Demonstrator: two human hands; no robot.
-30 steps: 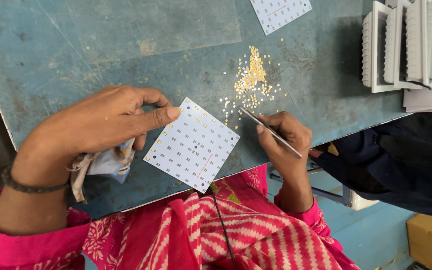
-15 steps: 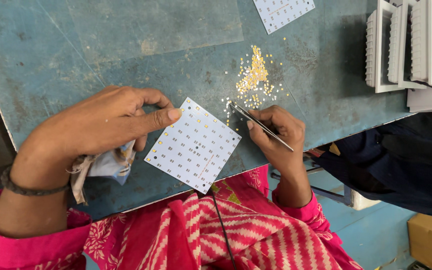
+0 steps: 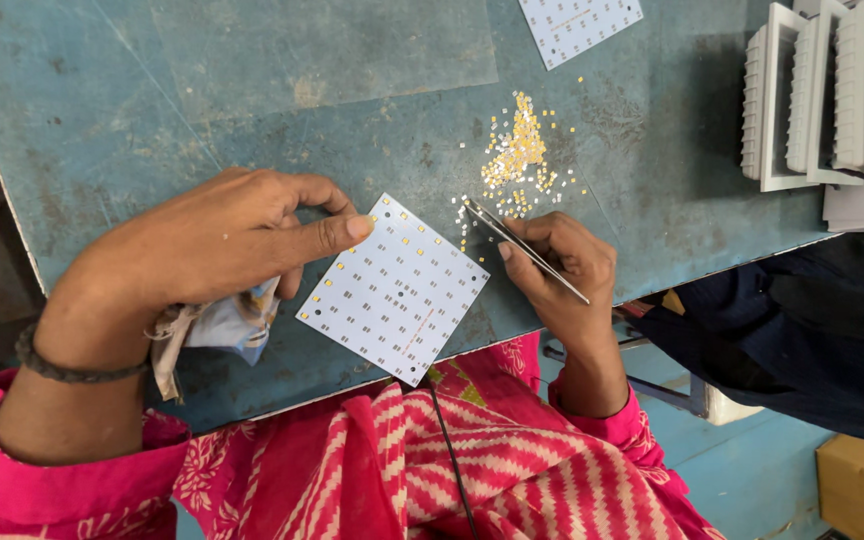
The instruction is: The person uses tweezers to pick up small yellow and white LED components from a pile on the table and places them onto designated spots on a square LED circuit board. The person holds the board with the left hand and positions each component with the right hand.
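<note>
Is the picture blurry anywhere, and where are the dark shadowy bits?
In the head view, the white square board, the tweezers and the pile of tiny yellow pieces look sharp; light is soft and even, with no glare on the blue table; a faint shadow lies under the left hand; the right hand is clear; the darkest part is the dark cloth at right.

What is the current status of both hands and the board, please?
Left hand pinning white board. Right hand holding tweezers, tips beside yellow chip pile. Nothing in the way.
</note>
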